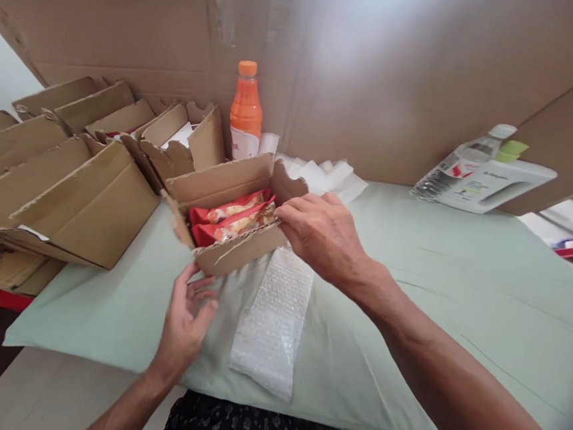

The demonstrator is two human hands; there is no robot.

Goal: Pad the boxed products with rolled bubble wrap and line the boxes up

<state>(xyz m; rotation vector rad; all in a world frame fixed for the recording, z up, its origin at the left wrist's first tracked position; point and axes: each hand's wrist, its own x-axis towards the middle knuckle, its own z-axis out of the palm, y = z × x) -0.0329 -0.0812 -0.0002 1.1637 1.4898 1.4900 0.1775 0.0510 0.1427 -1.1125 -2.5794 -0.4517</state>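
A small open cardboard box (236,247) sits on the pale green cloth, with red snack packets (230,220) lying inside. My right hand (322,235) rests on the box's right end, its fingertips touching the packets at the rim. Just below the box's near left corner hovers my left hand (187,323), fingers apart and holding nothing. A sheet of bubble wrap (275,318) lies flat on the cloth under and in front of the box.
Several open cardboard boxes (87,201) crowd the left side. An orange drink bottle (246,112) stands behind the box, white paper (327,176) beside it. A clear bottle (454,166) and white jug (500,183) lie at the back right. Cardboard walls (379,76) stand behind.
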